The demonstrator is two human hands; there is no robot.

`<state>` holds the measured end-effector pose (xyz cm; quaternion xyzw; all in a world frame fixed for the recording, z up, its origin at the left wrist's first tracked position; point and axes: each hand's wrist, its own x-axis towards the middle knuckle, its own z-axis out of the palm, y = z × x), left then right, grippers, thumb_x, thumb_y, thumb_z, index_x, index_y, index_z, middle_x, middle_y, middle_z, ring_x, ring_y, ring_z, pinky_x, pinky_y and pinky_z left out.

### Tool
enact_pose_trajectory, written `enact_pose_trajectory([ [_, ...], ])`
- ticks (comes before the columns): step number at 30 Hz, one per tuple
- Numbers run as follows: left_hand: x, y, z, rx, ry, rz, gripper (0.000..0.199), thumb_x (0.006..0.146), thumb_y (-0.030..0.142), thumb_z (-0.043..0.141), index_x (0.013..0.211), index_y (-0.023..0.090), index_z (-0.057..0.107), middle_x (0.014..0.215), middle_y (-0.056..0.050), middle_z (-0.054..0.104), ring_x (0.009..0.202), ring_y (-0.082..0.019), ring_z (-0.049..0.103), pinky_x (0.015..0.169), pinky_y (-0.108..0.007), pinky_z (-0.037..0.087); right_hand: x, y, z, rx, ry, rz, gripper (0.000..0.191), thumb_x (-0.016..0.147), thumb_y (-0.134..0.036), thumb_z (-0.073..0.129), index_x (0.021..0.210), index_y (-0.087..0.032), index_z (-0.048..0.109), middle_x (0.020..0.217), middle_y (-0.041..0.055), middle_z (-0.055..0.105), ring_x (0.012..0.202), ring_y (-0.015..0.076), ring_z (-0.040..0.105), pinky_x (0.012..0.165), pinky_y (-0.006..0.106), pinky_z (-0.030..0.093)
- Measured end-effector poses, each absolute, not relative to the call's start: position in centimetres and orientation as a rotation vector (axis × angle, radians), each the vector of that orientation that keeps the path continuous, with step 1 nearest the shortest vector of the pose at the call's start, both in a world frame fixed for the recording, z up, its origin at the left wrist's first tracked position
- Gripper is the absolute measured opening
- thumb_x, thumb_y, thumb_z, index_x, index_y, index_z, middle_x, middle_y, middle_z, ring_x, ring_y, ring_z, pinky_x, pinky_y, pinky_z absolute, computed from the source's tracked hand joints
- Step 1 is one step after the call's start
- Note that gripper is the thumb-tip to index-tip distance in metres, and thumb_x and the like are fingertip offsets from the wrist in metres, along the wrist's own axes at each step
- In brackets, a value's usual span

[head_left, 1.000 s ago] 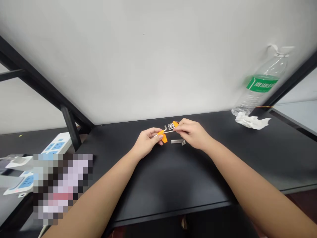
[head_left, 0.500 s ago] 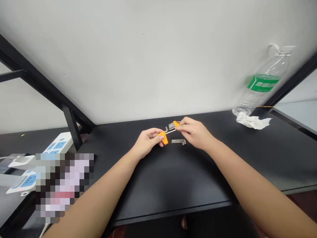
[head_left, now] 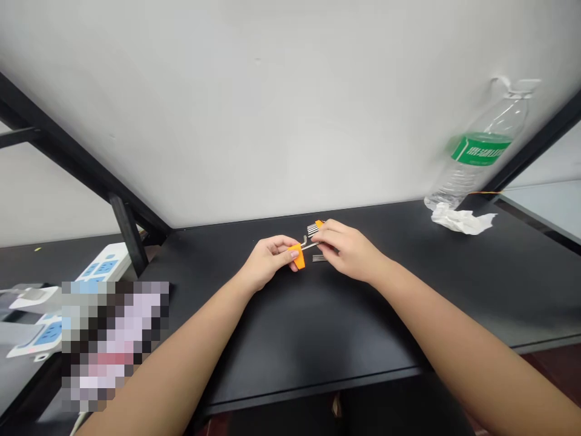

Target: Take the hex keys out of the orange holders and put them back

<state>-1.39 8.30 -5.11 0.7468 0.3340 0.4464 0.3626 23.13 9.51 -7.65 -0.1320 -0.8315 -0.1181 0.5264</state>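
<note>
Near the middle of the black desk, my left hand [head_left: 272,260] pinches an orange holder [head_left: 298,257]. A bent metal key [head_left: 304,240] sticks up from it, and a longer metal key [head_left: 310,246] runs from it to the right. My right hand [head_left: 347,245] has its fingers closed on the far end of that long key. Just behind my right fingertips is another orange piece [head_left: 319,223] with a row of thin metal rods [head_left: 312,229]. More metal keys [head_left: 318,258] lie on the desk, partly hidden under my right hand.
At the back right, a clear plastic bottle [head_left: 482,148] with a green label leans by the wall, beside crumpled white tissue [head_left: 463,219]. To the left are a white power strip [head_left: 105,264], a pixelated object [head_left: 131,327] and a black metal frame [head_left: 86,163].
My right hand has moved slightly left and down along the long key and now covers the bent ends of the loose keys. My left hand has hardly moved.
</note>
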Motion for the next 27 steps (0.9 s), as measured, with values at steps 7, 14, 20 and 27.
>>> enact_pose_trajectory([
  [7,-1.1,8.0,-5.0,1.972,0.876,1.083,0.032,0.081,0.036,0.083,0.100,0.012,0.071,0.080,-0.007,0.076,0.064,-0.015,0.068,0.070,-0.029,0.057,22.2,9.2,-8.0,-0.309,-2.035,-0.242,0.025,0.094,-0.007,0.050,0.112,-0.020,0.063,0.107,0.0087,0.064,0.089,0.0183,0.061,0.076,0.032,0.053],
  [14,-1.0,8.0,-5.1,1.967,0.872,1.106,0.034,0.080,0.036,0.084,0.101,0.012,0.072,0.083,-0.008,0.076,0.065,-0.015,0.069,0.070,-0.029,0.058,21.5,9.1,-8.2,-0.252,-1.999,-0.144,0.024,0.093,-0.007,0.053,0.110,-0.020,0.063,0.103,0.0078,0.063,0.089,0.0179,0.060,0.077,0.033,0.053],
  [20,-0.8,7.7,-5.0,1.967,0.847,1.082,0.032,0.081,0.035,0.083,0.100,0.012,0.073,0.078,-0.007,0.076,0.063,-0.015,0.068,0.067,-0.028,0.058,21.9,11.0,-8.5,-0.250,-1.957,-0.195,0.025,0.097,-0.010,0.052,0.112,-0.020,0.070,0.102,0.0078,0.071,0.088,0.0189,0.067,0.080,0.036,0.057],
  [27,-0.7,7.8,-5.2,1.944,0.798,1.089,0.030,0.082,0.034,0.083,0.099,0.012,0.073,0.078,-0.008,0.076,0.063,-0.015,0.068,0.065,-0.028,0.058,21.5,10.6,-8.9,-0.207,-1.945,-0.227,0.031,0.095,-0.006,0.051,0.114,-0.018,0.073,0.101,0.0082,0.073,0.089,0.0192,0.068,0.081,0.038,0.058],
])
